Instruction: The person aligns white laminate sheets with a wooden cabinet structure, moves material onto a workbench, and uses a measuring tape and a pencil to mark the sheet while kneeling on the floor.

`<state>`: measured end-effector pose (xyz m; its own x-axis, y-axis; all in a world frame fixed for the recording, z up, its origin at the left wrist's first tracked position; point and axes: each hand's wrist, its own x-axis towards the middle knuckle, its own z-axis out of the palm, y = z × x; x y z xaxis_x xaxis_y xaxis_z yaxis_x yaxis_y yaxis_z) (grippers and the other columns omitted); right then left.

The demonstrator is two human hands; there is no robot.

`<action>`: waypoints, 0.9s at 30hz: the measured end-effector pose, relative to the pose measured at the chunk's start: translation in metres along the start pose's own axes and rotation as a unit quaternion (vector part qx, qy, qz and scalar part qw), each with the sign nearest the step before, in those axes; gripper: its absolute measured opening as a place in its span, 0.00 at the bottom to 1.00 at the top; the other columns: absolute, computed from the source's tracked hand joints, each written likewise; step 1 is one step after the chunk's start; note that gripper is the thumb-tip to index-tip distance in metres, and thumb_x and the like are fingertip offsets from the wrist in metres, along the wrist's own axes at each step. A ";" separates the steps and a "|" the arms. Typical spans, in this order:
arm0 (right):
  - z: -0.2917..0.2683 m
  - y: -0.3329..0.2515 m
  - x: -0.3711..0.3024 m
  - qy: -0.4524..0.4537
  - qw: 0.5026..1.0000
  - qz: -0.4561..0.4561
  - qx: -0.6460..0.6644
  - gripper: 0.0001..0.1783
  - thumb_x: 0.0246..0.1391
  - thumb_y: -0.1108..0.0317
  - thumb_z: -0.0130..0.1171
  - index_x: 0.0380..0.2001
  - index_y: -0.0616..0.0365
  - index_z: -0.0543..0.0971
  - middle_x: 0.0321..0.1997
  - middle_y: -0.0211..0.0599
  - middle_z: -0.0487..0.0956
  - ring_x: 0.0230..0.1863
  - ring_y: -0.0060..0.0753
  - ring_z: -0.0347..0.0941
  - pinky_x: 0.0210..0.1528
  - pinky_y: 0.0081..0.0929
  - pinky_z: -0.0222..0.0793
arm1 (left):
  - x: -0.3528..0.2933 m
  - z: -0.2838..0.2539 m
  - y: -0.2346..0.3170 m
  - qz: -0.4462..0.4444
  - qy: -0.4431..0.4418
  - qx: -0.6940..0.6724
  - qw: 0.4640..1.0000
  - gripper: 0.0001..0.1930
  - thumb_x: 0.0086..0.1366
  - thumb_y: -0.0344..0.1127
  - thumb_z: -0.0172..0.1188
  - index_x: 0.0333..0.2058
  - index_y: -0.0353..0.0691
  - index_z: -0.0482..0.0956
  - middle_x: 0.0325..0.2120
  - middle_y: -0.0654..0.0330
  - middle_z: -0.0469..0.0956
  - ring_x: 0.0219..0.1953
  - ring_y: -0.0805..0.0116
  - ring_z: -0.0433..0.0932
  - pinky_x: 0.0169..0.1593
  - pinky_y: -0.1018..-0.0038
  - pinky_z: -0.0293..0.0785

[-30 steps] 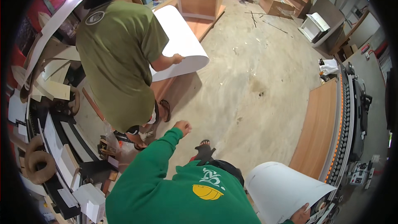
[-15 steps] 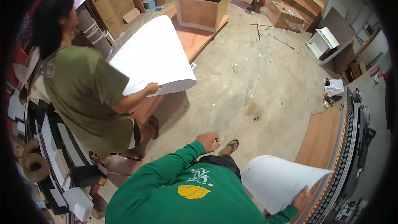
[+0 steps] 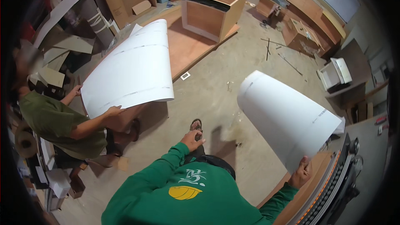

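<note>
Co-worker's sheet (image 3: pixel 129 71) at left, person's sheet (image 3: pixel 287 116) at right, floor (image 3: pixel 208 96) between.
The right hand (image 3: pixel 301 173) is at the near end of the person's sheet, left of a long rail (image 3: pixel 330 183); the left hand (image 3: pixel 191 141) is between the sheets, nearer the body. Beyond the co-worker's sheet, an open box (image 3: pixel 204 18) stands on a wooden board (image 3: pixel 178 50); far right, a cardboard box (image 3: pixel 299 38) sits past thin strips (image 3: pixel 268 50).

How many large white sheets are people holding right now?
2: one curled white sheet at the wearer's right hand, and another white sheet on the left, in the co-worker's hands. Further layers could be hidden underneath.
</note>
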<state>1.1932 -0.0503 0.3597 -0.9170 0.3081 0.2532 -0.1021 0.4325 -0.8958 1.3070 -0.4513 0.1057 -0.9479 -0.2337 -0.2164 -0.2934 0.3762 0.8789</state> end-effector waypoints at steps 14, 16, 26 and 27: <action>0.228 0.012 0.239 -0.023 0.975 -0.196 0.105 0.13 0.63 0.83 0.48 0.46 0.70 0.80 0.45 0.34 0.80 0.45 0.25 0.73 0.49 0.20 0.69 | 0.423 -0.098 0.226 -0.080 -0.107 -0.413 0.901 0.62 0.57 0.82 0.50 0.75 0.42 0.40 0.73 0.41 0.46 0.67 0.44 0.64 0.57 0.47 0.75; 0.290 -0.021 0.245 -0.139 0.962 -0.222 0.077 0.23 0.44 0.90 0.45 0.44 0.69 0.80 0.42 0.37 0.81 0.41 0.27 0.75 0.45 0.23 0.73 | 0.464 -0.117 0.244 -0.123 -0.102 -0.494 0.855 0.70 0.49 0.89 0.47 0.75 0.42 0.34 0.74 0.40 0.40 0.69 0.39 0.59 0.59 0.42 0.71; 0.458 0.005 0.411 -0.361 0.782 -0.507 -0.027 0.20 0.47 0.81 0.59 0.44 0.54 0.85 0.43 0.36 0.87 0.40 0.36 0.83 0.44 0.33 0.78 | 0.652 -0.168 0.146 -0.343 -0.044 -0.611 0.712 0.79 0.38 0.94 0.48 0.73 0.31 0.39 0.71 0.33 0.48 0.71 0.34 0.55 0.67 0.40 0.61; 0.470 0.006 0.427 -0.392 0.764 -0.512 -0.021 0.19 0.49 0.80 0.60 0.45 0.53 0.85 0.43 0.36 0.86 0.41 0.35 0.83 0.44 0.33 0.78 | 0.665 -0.161 0.132 -0.372 -0.015 -0.612 0.697 0.79 0.38 0.94 0.49 0.73 0.30 0.44 0.70 0.33 0.53 0.71 0.37 0.57 0.67 0.42 0.63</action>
<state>0.6200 -0.3143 0.2912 -0.3148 -0.8052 0.5026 -0.9236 0.1377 -0.3578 0.6583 -0.7015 0.1461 -0.5972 0.0706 -0.7990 -0.3973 -0.8914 0.2182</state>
